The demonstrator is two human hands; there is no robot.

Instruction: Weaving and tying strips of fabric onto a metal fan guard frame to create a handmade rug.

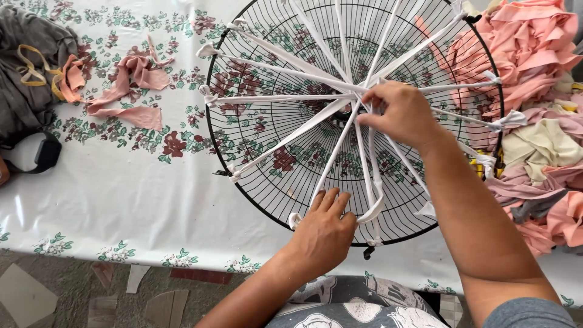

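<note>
Left hand (322, 234) comes in from six o'clock, forearm bare and angled toward one o'clock, palm down, fingers (331, 199) stretched flat and close together, pointing to twelve. Right hand (401, 114) sits higher, its forearm rising from five o'clock at the lower right and running toward eleven, wrist bent so the back of the hand faces up. Its fingers (371, 115) are curled and pinched together at the nine o'clock side of the hand, knuckles raised.
</note>
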